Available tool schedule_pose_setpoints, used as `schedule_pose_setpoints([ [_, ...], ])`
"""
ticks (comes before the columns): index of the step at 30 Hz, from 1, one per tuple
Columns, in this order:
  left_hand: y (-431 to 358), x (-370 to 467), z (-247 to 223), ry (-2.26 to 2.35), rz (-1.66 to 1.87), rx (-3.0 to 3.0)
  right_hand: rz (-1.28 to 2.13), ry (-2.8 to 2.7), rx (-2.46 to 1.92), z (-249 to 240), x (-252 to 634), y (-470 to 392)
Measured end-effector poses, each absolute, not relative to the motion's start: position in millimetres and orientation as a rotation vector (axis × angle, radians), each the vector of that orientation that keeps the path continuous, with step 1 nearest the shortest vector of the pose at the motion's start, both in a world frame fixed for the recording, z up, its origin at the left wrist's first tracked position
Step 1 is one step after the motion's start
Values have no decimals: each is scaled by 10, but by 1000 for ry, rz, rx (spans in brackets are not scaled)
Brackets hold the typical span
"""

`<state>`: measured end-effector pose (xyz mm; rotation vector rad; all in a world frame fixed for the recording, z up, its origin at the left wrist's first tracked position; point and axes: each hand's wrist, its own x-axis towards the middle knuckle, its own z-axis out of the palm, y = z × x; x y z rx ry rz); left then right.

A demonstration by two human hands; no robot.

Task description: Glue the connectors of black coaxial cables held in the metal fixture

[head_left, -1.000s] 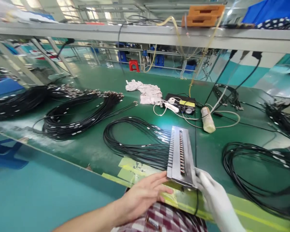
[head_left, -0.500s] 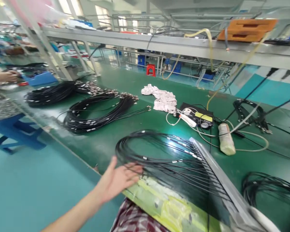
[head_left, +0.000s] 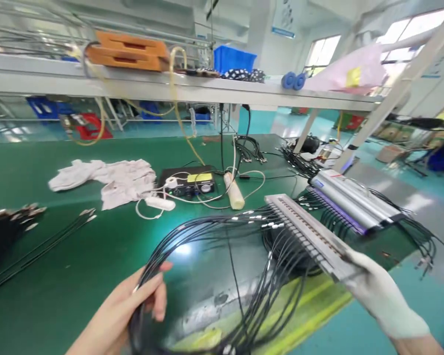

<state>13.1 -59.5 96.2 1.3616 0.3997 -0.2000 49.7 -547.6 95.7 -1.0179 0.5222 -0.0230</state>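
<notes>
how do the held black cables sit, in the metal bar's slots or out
In: the held black cables run into slots along the side of the metal bar, gripped by the right hand.

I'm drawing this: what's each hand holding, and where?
Left hand: black cables, by their loop's left bend. Right hand: the slotted metal bar, by its near end.

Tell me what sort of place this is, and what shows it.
Probably a factory workshop where cables are assembled: a bundle of thin black cables runs to a slotted metal fixture, over a long green workbench with a raised shelf behind.
</notes>
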Motion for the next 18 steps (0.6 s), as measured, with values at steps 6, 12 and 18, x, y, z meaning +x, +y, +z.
schedule_pose_setpoints([
  [6, -1746, 1645, 1309, -6, -285, 1262, -108, 532, -1055, 1027, 1701, -5976],
  [12, -1939, 2281, 972, -17, -195, 1437, -186, 506, -1167, 745, 2685, -6144],
  [18, -1412, 1754, 171, -180, 176, 2160, -138, 554, -1457, 390, 3499, -5972],
])
